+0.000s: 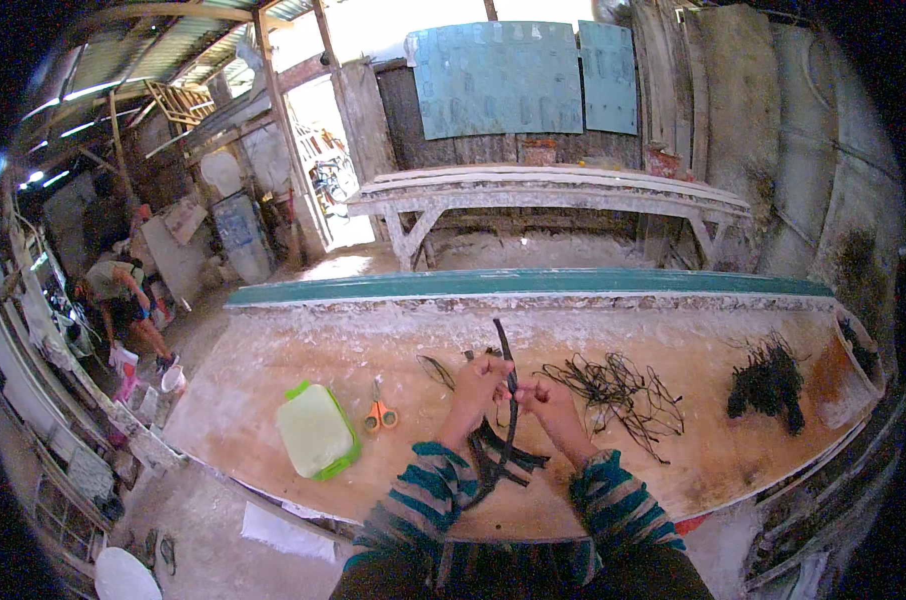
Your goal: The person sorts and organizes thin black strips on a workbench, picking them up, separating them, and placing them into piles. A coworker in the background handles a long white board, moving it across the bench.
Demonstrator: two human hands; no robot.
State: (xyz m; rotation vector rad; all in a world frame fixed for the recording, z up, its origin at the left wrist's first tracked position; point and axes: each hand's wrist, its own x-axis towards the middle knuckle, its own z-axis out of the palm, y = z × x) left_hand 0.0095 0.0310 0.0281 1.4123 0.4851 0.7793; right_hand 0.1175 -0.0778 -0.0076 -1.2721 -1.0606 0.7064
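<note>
My left hand [479, 392] is closed around a long black strip [504, 345], which stands nearly upright above the table. Against the strip's right side, the fingers of my right hand [553, 408] are pinched together. Whether they grip the strip itself or a thin cord on it is too small to tell. More black strips [518, 458] lie loosely crossed below my hands, partly hidden by them. A tangle of thin black cords [618, 390] spreads just right of my right hand. Orange-handled scissors [379, 414] lie to the left of my left hand.
A pale container with bright green edges [318, 430] rests on the wooden tabletop [243, 400]. Far right are a black bundle [768, 385] and a tipped bucket [845, 372]. A green rail [533, 285] borders the far edge. A bench [553, 190] stands beyond; another person [123, 290] bends at left.
</note>
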